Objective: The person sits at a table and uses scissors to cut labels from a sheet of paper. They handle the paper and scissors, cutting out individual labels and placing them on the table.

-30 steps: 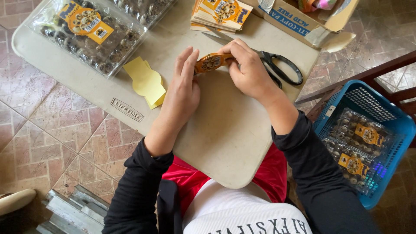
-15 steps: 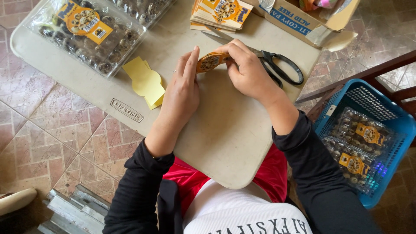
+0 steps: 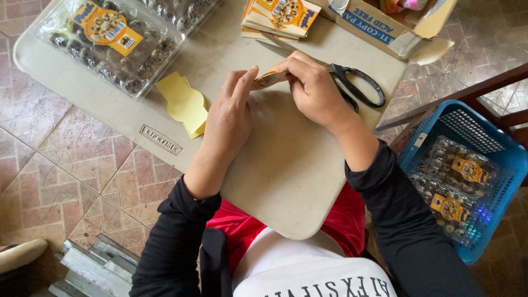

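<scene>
Centrally, over the beige table, both forearms are reached forward in black sleeves, converging on an orange label. The left hand is laid palm down, fingers nearly straight and together, its fingertips pressed on the label's near end. The right hand is curled, thumb and fingers pinched shut on the label's other end. Just beyond the right hand, black scissors are seen lying open. Beside the left hand, yellow backing slips are stacked. Farther off the label, an egg tray is noted.
</scene>
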